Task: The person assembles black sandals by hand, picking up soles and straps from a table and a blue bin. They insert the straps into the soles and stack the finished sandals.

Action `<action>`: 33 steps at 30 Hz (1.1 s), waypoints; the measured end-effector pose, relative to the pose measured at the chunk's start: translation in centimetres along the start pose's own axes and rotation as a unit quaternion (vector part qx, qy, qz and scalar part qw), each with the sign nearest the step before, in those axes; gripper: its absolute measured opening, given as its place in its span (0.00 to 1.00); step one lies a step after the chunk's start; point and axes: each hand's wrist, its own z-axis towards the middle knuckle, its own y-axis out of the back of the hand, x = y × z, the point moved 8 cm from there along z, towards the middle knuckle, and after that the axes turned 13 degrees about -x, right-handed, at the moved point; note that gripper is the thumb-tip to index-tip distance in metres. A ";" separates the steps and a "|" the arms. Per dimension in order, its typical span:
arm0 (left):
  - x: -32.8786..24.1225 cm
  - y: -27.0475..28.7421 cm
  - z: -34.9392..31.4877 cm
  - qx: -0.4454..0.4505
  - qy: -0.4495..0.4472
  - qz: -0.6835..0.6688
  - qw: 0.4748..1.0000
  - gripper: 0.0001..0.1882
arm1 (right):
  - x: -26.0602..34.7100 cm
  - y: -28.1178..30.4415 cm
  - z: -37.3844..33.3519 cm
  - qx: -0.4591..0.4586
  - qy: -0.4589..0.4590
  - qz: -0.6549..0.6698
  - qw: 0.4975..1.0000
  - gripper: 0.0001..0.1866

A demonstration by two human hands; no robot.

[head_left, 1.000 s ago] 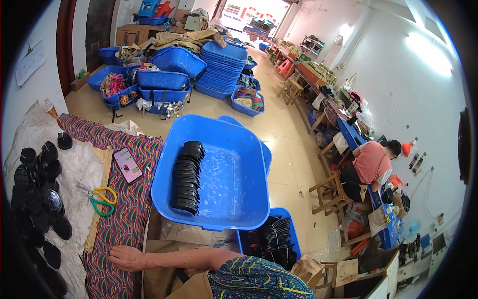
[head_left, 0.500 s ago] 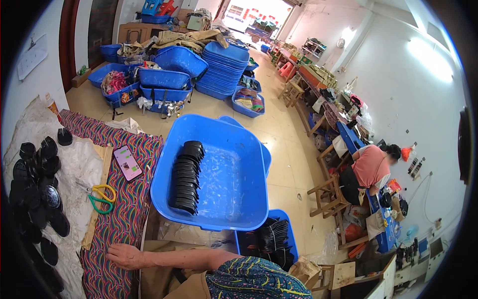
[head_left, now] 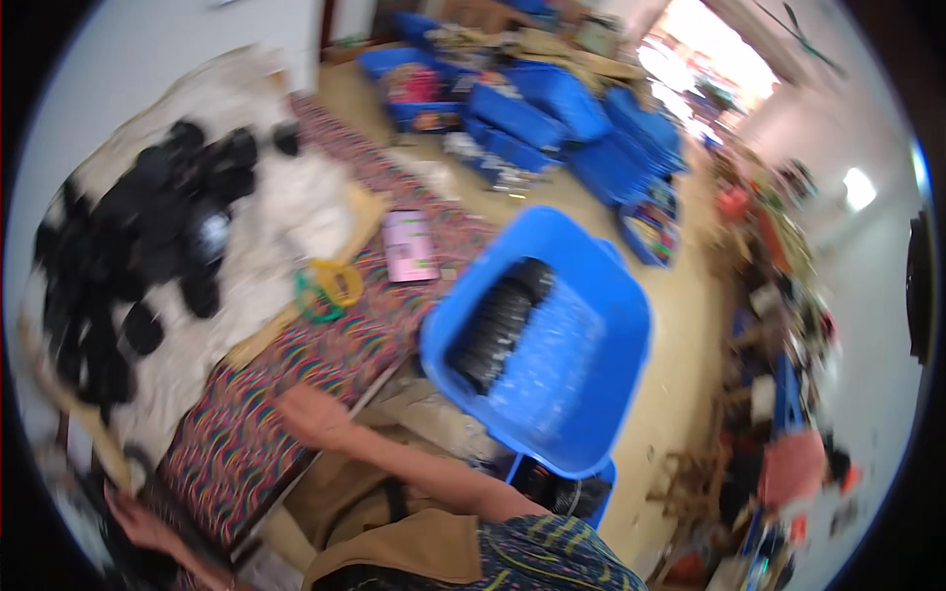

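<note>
My right hand (head_left: 313,416) rests at the near edge of the patterned cloth (head_left: 246,424), its fingers smeared by motion. Low at the left, my left hand (head_left: 143,522) is beside a dark edge and a pale wooden strip (head_left: 103,443); blur hides whether it holds anything. Farther up the cloth lie scissors with yellow and green handles (head_left: 340,284) and a phone (head_left: 410,246) with a lit pinkish screen. A pile of black, rounded pieces (head_left: 148,227) covers the white sheet at the left. Right of the cloth, a blue tub (head_left: 576,345) holds a row of stacked black pieces (head_left: 501,320).
Another blue tub (head_left: 603,497) with black pieces stands below the first. Blue tubs (head_left: 626,148) are stacked at the back, near filled ones. Along the right wall, a person in a pink top (head_left: 791,468) is by a long workbench, with wooden stools (head_left: 695,483) nearby.
The view has swung left and down, so everything sits farther right and is blurred. My left hand has come into view at the lower left. My right hand stays on the cloth.
</note>
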 end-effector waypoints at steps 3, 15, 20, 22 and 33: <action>-2.0 2.9 1.1 -0.039 0.051 -0.104 0.993 0.15 | 0.5 -0.6 1.1 0.032 0.005 0.013 0.999 0.12; -15.1 8.7 1.0 -0.067 -0.121 0.008 0.990 0.08 | 1.3 -0.9 1.6 0.097 0.006 -0.017 0.995 0.15; -23.5 1.4 -5.3 0.262 -0.147 -0.035 0.953 0.07 | 0.1 0.2 2.7 0.120 -0.098 0.146 0.977 0.16; -24.8 0.0 -9.9 0.428 -0.011 -0.090 0.899 0.08 | -1.3 0.1 2.3 0.159 -0.289 0.347 0.878 0.18; -28.3 -1.9 -23.6 0.669 0.292 -0.334 0.597 0.12 | -4.2 6.2 0.6 -0.017 -0.472 0.289 0.832 0.08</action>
